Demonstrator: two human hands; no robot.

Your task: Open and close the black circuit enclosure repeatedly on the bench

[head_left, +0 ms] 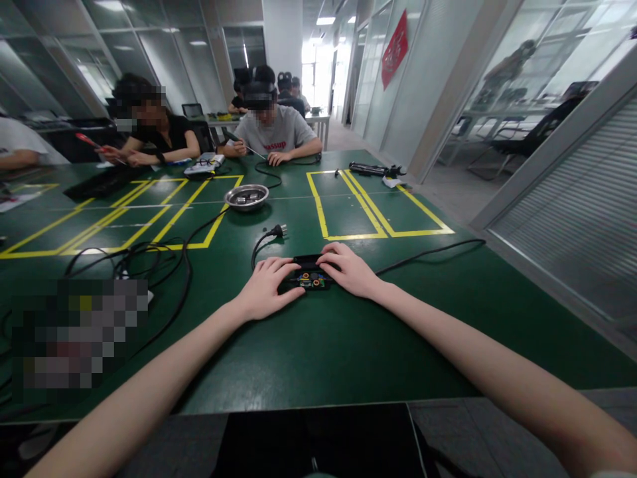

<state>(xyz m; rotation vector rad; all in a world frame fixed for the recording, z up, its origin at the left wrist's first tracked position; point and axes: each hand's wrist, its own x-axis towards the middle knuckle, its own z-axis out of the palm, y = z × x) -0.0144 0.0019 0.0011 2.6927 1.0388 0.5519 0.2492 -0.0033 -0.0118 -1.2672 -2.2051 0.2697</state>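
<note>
A small black opened power adapter (309, 273) lies on the green table (348, 332), its circuit board with coloured parts showing. My left hand (266, 287) rests on its left end, fingers curled over the case. My right hand (348, 269) covers its right end, fingers bent onto the case. Black cables run from the box: one to a plug (279, 230) just behind it, another off to the right (428, 252).
A metal bowl (246, 196) with small parts sits behind, among yellow tape rectangles (348, 212). Tangled black cables (149, 259) lie at left. Other people sit at the far edge with tools. A black tool (371, 170) lies at back right. The table's front edge is close.
</note>
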